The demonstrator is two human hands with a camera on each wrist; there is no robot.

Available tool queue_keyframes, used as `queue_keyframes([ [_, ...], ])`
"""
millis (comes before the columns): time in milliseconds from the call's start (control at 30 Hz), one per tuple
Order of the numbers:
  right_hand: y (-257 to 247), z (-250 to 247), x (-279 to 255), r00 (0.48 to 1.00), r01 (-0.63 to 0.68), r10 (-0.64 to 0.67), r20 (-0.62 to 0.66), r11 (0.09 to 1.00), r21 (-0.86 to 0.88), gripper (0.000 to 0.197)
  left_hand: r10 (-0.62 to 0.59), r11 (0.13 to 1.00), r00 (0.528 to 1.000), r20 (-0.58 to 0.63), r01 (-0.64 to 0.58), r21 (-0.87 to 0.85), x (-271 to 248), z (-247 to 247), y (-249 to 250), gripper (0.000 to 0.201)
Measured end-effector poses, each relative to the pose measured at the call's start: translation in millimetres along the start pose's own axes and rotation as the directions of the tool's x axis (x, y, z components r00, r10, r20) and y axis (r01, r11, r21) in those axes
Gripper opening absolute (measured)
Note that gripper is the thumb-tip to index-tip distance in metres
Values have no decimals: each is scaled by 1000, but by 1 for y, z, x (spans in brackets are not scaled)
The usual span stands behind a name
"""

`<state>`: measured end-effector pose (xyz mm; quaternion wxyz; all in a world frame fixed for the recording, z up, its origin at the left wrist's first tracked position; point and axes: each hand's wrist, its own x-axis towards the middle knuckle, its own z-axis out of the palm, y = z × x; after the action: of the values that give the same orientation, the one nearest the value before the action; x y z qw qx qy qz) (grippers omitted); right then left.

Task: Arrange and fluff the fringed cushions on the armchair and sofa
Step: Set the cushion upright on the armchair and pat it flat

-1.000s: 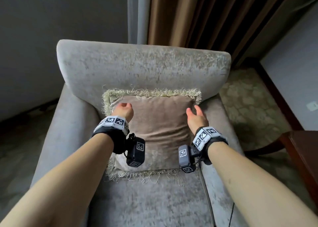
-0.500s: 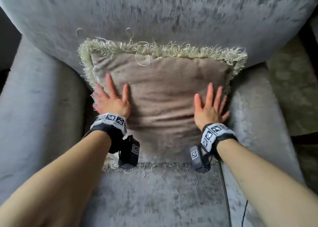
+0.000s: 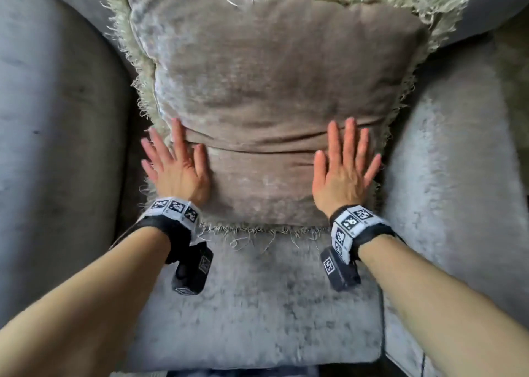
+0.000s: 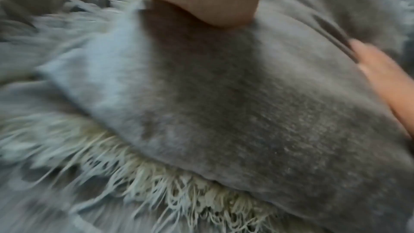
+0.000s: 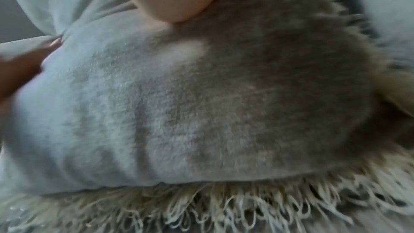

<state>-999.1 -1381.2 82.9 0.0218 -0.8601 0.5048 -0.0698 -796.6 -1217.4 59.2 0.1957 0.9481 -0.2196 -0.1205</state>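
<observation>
Cushion, propped against the armchair backrest, is now being pressed lower down by flat-fingered left hand and right hand, nothing gripped; fluffing is being finished here, likely.

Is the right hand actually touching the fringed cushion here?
Touching. In the head view the right hand lies flat with straight fingers on the fringed cushion, the fabric creasing at its fingertips.

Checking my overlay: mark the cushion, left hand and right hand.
cushion (image 3: 274,70), head view, middle of its brown face.
left hand (image 3: 177,170), head view, back of the hand.
right hand (image 3: 342,170), head view, back of the hand.
</observation>
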Motion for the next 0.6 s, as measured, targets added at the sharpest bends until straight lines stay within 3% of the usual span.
queue_keyframes([
  [33,-6,-5,-5,994,-94,96,-56,995,26,58,-40,999,998,-41,40,-3,-8,-4,-4,64],
  [67,-18,-10,-11,986,-125,132,-100,989,74,59,31,1000,996,-85,-30,7,-17,-8,1,63],
  [100,-33,-13,-17,992,-63,76,-103,990,126,58,176,984,979,-98,-175,18,-25,-7,11,62],
  [167,-61,-6,-33,977,214,-211,-35,966,146,57,434,901,900,-36,-432,42,-37,5,31,60],
  [233,-62,12,-51,929,363,-365,59,931,51,58,487,867,873,40,-488,101,-38,20,35,60],
  [333,-17,33,-66,967,228,-217,133,970,-78,62,462,843,878,125,-479,243,-29,25,3,65],
  [400,12,32,-80,987,4,22,158,987,-161,71,336,892,926,174,-372,258,-33,15,-20,73],
  [467,13,20,-89,963,-243,253,90,964,-104,79,243,933,961,133,-270,239,-43,1,-27,78],
  [500,1,12,-92,963,-265,266,45,964,-14,77,280,929,955,93,-294,224,-51,-4,-21,74],
  [533,-16,6,-94,982,-190,190,3,977,96,70,371,904,926,65,-376,204,-59,-7,-11,63],
  [600,-54,-5,-99,996,88,-83,-31,957,275,46,571,807,819,55,-573,143,-74,-7,18,35],
])
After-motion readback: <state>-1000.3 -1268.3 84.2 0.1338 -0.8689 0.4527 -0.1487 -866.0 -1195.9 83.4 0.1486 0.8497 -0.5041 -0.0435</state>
